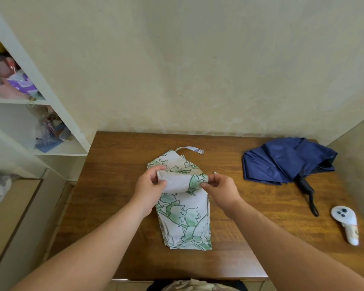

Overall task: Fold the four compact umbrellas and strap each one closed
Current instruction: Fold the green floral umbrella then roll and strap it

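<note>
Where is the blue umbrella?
The crumpled navy-blue fabric umbrella lies at the brown wooden table's far right corner, beyond the white plastic controller.

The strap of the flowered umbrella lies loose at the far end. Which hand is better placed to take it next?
Probably the right hand. The strap points to the right of the flowered umbrella, nearer that hand. The left hand pinches the folded cloth and could keep it in place.

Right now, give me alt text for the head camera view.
Both hands, left hand and right hand, pinch a fold of the white floral umbrella on a wooden table. A navy umbrella lies loose at right.
</note>
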Demonstrator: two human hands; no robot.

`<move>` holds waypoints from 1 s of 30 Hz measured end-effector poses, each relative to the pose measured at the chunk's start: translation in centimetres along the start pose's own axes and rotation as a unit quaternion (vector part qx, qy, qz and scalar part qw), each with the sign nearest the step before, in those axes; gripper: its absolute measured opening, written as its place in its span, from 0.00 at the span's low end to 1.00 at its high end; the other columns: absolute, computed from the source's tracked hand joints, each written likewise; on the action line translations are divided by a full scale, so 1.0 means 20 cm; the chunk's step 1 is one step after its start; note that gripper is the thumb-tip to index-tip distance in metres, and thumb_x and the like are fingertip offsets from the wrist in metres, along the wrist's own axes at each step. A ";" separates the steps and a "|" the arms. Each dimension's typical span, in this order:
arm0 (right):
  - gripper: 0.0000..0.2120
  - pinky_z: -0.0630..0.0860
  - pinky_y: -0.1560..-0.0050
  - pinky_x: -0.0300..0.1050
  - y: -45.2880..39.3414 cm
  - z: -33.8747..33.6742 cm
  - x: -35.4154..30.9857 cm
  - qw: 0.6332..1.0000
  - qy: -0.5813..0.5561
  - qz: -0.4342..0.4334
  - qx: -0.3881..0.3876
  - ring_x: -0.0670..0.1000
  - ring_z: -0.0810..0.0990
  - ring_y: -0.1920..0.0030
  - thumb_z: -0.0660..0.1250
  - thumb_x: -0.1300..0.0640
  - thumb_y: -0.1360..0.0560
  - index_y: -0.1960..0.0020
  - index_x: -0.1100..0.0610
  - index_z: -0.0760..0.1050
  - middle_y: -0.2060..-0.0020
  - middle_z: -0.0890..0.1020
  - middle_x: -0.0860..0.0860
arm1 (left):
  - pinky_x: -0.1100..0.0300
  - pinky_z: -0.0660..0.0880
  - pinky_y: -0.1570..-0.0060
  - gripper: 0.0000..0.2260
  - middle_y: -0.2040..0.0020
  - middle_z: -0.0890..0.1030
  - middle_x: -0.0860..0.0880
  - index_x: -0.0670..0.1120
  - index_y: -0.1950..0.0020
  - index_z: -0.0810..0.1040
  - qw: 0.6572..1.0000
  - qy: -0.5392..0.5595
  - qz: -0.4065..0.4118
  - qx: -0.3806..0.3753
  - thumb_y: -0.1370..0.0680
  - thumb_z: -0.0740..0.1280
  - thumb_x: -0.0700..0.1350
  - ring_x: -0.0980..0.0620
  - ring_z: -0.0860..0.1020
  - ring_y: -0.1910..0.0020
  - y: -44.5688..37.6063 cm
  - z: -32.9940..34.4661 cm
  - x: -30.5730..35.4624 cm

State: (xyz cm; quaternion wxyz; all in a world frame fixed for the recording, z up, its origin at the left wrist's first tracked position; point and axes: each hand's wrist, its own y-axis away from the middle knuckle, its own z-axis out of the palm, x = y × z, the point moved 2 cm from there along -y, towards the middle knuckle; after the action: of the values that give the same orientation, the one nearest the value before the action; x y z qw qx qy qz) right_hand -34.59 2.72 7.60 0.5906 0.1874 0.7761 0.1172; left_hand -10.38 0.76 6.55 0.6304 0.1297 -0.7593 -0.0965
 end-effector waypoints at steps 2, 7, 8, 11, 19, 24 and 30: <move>0.02 0.83 0.52 0.43 0.00 0.01 0.00 1.000 -0.003 -0.001 -0.005 0.50 0.87 0.54 0.76 0.60 0.23 0.53 0.57 0.84 0.58 0.88 0.49 | 0.59 0.77 0.54 0.21 0.45 0.82 0.53 0.64 0.43 0.82 0.998 -0.065 0.017 -0.008 0.19 0.69 0.35 0.51 0.80 0.48 0.01 -0.01 -0.01; 0.03 0.83 0.49 0.50 -0.01 0.00 0.01 0.999 0.028 0.003 0.015 0.52 0.86 0.55 0.76 0.59 0.23 0.54 0.57 0.84 0.59 0.88 0.51 | 0.58 0.77 0.57 0.14 0.51 0.84 0.52 0.59 0.48 0.82 0.996 -0.066 0.022 0.059 0.17 0.69 0.38 0.51 0.80 0.55 -0.02 -0.07 0.03; 0.03 0.83 0.48 0.51 -0.01 0.00 0.00 1.000 0.024 0.006 0.015 0.52 0.86 0.55 0.76 0.59 0.23 0.55 0.57 0.83 0.59 0.88 0.51 | 0.59 0.75 0.58 0.12 0.51 0.84 0.51 0.58 0.48 0.83 0.996 -0.056 0.019 0.065 0.17 0.69 0.39 0.52 0.80 0.54 -0.03 -0.07 0.04; 0.04 0.84 0.50 0.50 -0.02 0.02 0.00 1.000 0.013 -0.004 0.015 0.54 0.86 0.54 0.76 0.59 0.23 0.56 0.56 0.83 0.59 0.88 0.51 | 0.60 0.74 0.56 0.11 0.48 0.83 0.52 0.55 0.46 0.83 0.997 -0.028 0.005 0.076 0.17 0.68 0.39 0.52 0.80 0.49 -0.03 -0.07 0.03; 0.03 0.83 0.49 0.54 -0.03 0.02 -0.03 0.999 0.015 -0.011 0.027 0.54 0.86 0.56 0.76 0.59 0.23 0.55 0.55 0.83 0.59 0.87 0.51 | 0.56 0.77 0.54 0.19 0.56 0.79 0.49 0.62 0.44 0.83 0.997 -0.080 0.014 -0.006 0.21 0.73 0.37 0.49 0.77 0.57 -0.03 -0.08 -0.02; 0.05 0.83 0.51 0.56 -0.05 0.02 -0.01 0.999 0.030 -0.003 0.040 0.52 0.83 0.59 0.77 0.57 0.24 0.56 0.54 0.82 0.59 0.87 0.52 | 0.54 0.78 0.39 0.23 0.42 0.83 0.50 0.59 0.36 0.83 0.999 -0.031 -0.034 -0.027 0.20 0.71 0.33 0.52 0.80 0.42 -0.05 -0.10 0.01; 0.06 0.83 0.54 0.52 -0.06 0.02 -0.02 0.998 0.032 -0.006 0.055 0.49 0.82 0.60 0.78 0.57 0.25 0.55 0.53 0.81 0.58 0.87 0.52 | 0.51 0.82 0.45 0.22 0.52 0.86 0.53 0.62 0.42 0.83 0.995 -0.084 -0.019 -0.043 0.23 0.74 0.33 0.47 0.84 0.50 -0.03 -0.10 -0.02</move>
State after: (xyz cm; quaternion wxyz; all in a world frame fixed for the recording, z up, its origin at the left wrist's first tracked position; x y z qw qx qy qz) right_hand -34.27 1.52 7.35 0.5552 0.2110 0.8008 0.0771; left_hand -8.38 0.46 6.28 0.5672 0.1080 -0.8023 -0.1514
